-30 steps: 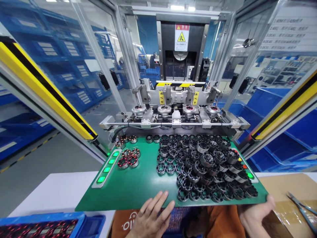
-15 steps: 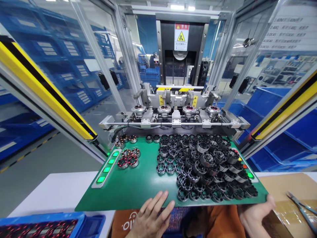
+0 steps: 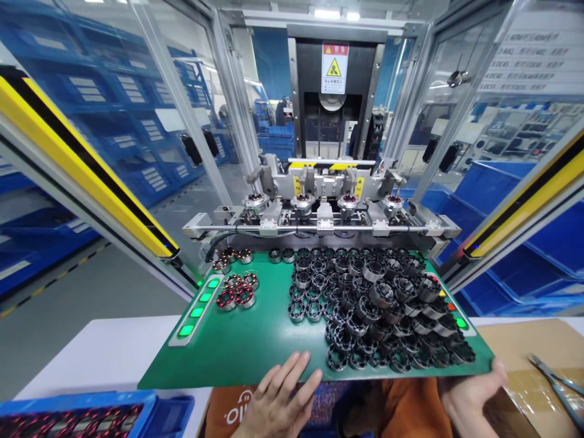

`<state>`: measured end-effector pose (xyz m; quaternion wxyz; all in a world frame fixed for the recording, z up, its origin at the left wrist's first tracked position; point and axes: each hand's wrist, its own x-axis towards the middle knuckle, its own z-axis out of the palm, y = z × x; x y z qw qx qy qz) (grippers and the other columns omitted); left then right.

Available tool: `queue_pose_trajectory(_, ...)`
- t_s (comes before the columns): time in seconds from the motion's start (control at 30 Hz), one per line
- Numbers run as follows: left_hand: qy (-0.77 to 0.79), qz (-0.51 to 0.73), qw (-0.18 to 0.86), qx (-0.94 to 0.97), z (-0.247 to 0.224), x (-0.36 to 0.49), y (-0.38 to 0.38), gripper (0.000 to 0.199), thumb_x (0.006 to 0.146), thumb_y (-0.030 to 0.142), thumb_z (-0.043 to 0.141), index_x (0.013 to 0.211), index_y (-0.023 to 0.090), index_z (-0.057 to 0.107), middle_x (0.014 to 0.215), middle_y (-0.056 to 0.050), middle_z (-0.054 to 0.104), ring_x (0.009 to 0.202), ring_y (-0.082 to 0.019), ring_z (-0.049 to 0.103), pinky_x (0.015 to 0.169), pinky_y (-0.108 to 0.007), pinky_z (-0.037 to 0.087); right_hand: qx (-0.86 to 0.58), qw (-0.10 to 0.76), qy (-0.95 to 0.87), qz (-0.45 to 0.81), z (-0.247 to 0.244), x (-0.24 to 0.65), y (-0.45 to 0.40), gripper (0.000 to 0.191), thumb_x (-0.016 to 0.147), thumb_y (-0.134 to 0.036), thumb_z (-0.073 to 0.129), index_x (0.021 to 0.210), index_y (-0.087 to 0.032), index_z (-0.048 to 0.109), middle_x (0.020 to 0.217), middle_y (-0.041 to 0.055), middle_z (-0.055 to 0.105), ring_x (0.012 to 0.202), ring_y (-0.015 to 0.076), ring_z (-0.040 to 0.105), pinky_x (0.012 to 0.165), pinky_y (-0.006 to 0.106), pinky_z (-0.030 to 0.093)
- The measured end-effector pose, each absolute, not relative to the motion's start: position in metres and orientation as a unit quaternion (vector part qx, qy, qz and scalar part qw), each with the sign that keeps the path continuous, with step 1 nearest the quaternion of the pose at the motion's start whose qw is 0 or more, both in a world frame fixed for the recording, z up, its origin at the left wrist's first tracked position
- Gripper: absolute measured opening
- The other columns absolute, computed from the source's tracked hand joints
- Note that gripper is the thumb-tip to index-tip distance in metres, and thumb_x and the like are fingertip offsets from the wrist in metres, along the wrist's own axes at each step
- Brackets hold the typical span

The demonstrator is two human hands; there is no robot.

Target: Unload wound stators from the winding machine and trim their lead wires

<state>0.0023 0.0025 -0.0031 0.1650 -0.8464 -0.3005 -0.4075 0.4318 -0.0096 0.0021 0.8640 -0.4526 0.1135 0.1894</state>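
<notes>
My left hand [image 3: 285, 395] lies at the front edge of the green worktop [image 3: 274, 347], its fingers spread and nothing in them. At the front right corner, my right hand [image 3: 472, 392] holds the worktop's edge, thumb up at the corner and fingers partly hidden beneath. Many black-lined stator cores [image 3: 358, 322] are heaped on the right half of the worktop, some stacked on others. A small group of stators wound with red and copper wire [image 3: 236, 298] sits at the left. Farther back, a winding machine [image 3: 323, 210] carries wound stators on its row of holders.
Green-lit buttons [image 3: 196, 312] line the worktop's left side; more lit buttons [image 3: 460, 322] are at the right. Yellow light-curtain posts [image 3: 86, 164] flank the station. A blue bin [image 3: 150, 407] of wound stators stands front left. Pliers [image 3: 554, 377] lie on cardboard at the right.
</notes>
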Motion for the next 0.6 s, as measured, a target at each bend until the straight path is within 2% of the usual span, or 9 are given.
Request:
queue_pose_trajectory(0.17,-0.300,-0.407,0.167,-0.847,-0.004,0.002,0.002,0.023,0.123,0.039,0.070,0.134,0.027,0.088,0.150,-0.006,0.083,0.158,-0.018,0.064,0.153,-0.033,0.024,-0.473,0.858,0.093,0.177,0.000,0.433,-0.009,0.043,0.074,-0.060,0.060,0.087,-0.025,0.082,0.116,0.0092,0.092,0.120,0.0400,0.088,0.061,0.045,0.076)
queue_pose_trajectory(0.33,-0.296,-0.407,0.165,-0.848,-0.004,0.002,0.002,0.024,0.124,0.038,0.070,0.135,0.027,0.088,0.153,-0.007,0.081,0.179,-0.017,0.048,0.155,-0.033,0.022,-0.477,0.856,0.091,0.178,-0.004,0.436,-0.010,0.043,0.070,-0.062,0.063,0.086,-0.026,0.081,0.115,0.0097,0.092,0.119,0.0415,0.089,0.066,0.048,0.078)
queue_pose_trajectory(0.43,-0.296,-0.406,0.166,-0.849,-0.004,0.002,0.002,0.024,0.123,0.038,0.070,0.135,0.027,0.088,0.154,-0.007,0.080,0.180,-0.017,0.047,0.155,-0.033,0.022,-0.475,0.857,0.092,0.177,-0.006,0.437,-0.010,0.043,0.070,-0.063,0.065,0.086,-0.026,0.081,0.114,0.0101,0.091,0.120,0.0424,0.089,0.067,0.049,0.078)
queue_pose_trajectory(0.6,-0.297,-0.406,0.164,-0.848,-0.004,0.002,0.002,0.023,0.123,0.038,0.071,0.135,0.027,0.088,0.154,-0.007,0.080,0.177,-0.017,0.051,0.155,-0.033,0.023,-0.460,0.865,0.097,0.175,-0.010,0.437,-0.010,0.043,0.075,-0.061,0.065,0.092,-0.026,0.083,0.115,0.0102,0.091,0.115,0.0434,0.090,0.078,0.058,0.081)
